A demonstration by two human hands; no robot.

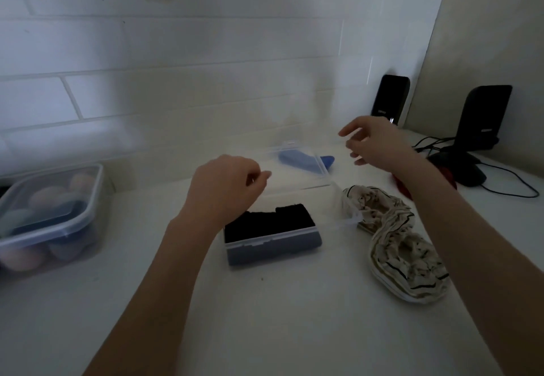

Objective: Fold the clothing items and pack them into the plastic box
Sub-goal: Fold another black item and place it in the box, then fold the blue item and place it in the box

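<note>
Plastic box [272, 243]: a small clear box on the white counter [265, 331], the landmark for every place below; its clear lid [297, 169] is swung open toward the tiled wall.
Black garment [265, 222]: folded and lying inside the box, filling most of it.
Left hand [226, 187]: raised over the box's far left corner, at the near edge of the open lid; fingers curled inward with fingertip and thumb close together. Whether they pinch the lid's edge cannot be told.
Right hand [374, 143]: in the air beyond the box's right side, above the lid's far right corner; fingers spread and loosely bent, holding nothing.
Patterned cloth [397, 243]: cream with dark lines, crumpled and unfolded, just to the right of the box.
Blue item [306, 161]: lying behind the box, seen partly through the lid.
Storage tub [50, 214]: a lidded clear container well to the left of the box, with pale rounded things inside.
Speakers [482, 116]: two dark ones, far right of the box, against the wall.
Mouse [459, 166]: dark, corded, right of the box, near the speakers.
</note>
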